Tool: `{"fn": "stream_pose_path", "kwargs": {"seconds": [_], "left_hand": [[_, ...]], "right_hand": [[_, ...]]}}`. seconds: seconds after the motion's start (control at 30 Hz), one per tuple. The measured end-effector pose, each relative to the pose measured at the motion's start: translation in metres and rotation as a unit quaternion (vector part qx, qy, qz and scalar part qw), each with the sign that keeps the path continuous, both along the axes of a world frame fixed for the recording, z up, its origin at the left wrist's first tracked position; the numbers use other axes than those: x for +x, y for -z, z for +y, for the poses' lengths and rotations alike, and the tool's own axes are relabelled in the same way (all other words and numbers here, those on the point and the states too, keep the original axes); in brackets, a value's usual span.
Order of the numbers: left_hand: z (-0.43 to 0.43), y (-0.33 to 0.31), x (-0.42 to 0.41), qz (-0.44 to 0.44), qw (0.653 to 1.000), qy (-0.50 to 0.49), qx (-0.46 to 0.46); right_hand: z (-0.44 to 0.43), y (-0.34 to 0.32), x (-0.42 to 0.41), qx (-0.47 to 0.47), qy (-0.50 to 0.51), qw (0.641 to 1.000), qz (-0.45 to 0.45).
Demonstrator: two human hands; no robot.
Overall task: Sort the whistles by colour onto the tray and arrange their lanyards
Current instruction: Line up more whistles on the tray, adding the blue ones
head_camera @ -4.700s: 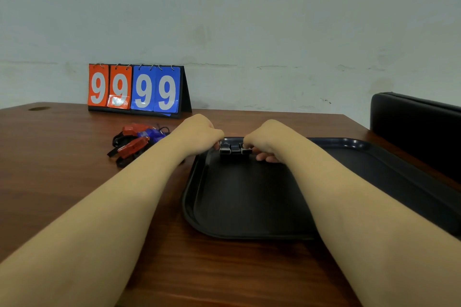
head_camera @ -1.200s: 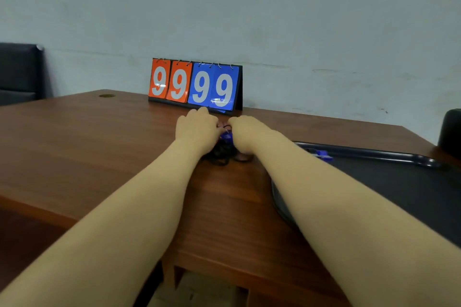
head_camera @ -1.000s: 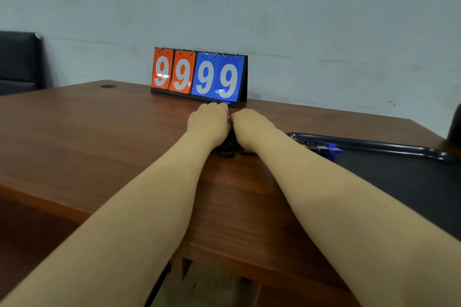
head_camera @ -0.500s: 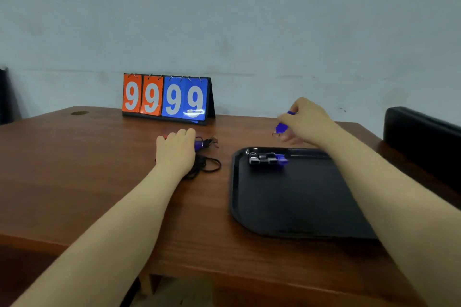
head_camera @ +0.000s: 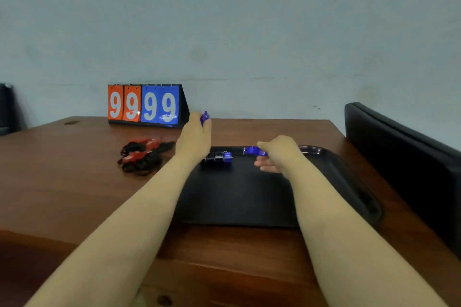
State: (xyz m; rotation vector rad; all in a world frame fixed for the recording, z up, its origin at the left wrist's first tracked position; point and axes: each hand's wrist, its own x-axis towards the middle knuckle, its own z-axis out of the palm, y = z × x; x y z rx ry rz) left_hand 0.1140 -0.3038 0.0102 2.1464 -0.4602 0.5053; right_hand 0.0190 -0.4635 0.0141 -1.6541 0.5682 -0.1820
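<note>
Desk (head_camera: 74, 194): brown wood, smooth with a faint sheen. Its straight front edge is nearest the camera, and there is a small round hole (head_camera: 71, 122) near the far left corner.
Tray (head_camera: 349, 182): matte black plastic, rectangular with rounded corners and a raised rim. It lies flat on the right half of the desk, and both bare forearms reach across it.
Right hand (head_camera: 279, 154): fingers curled, pinching a translucent blue whistle (head_camera: 252, 151). The whistle sticks out to the left, above the tray's far rim.
Row of whistles (head_camera: 217, 156): small blocky bodies set side by side on the tray floor near its far left corner. They are black, with one blue at the right end; the count of black ones is unclear.
Left hand (head_camera: 194, 142): closed around a second blue whistle (head_camera: 205, 117), whose glossy tip pokes out above the fingers. The hand is over the tray's far left corner.
Red whistles (head_camera: 142, 151): shiny red plastic, heaped on the desk left of the tray.
Lanyards (head_camera: 142, 167): thin black cord in loose loops, tangled with the red whistles.
Scoreboard (head_camera: 147, 104): a tent-shaped flip board at the far edge of the desk. It has two orange and two blue cards on wire rings, each showing a white 9.
Chair (head_camera: 399, 157): black, padded and leather-like, to the right of the desk.
Wall (head_camera: 249, 32): pale grey-blue plaster, scuffed.
</note>
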Motion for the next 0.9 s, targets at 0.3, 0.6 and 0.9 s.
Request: {"fn": "stream_pose_path", "kwargs": {"seconds": [0.3,0.6,0.9], "left_hand": [[0.014,0.005,-0.006,0.055,0.995,0.087,0.016],[0.01,0.01,-0.001,0.071,0.987,0.145,0.018],[0.005,0.018,0.014,0.053,0.99,0.132,0.013]], "right_hand": [[0.002,-0.003,0.007,0.053,-0.004,0.996,0.069],[0.008,0.005,0.008,0.002,0.001,0.998,0.068],[0.013,-0.004,0.019,-0.084,-0.008,0.989,0.122]]}}
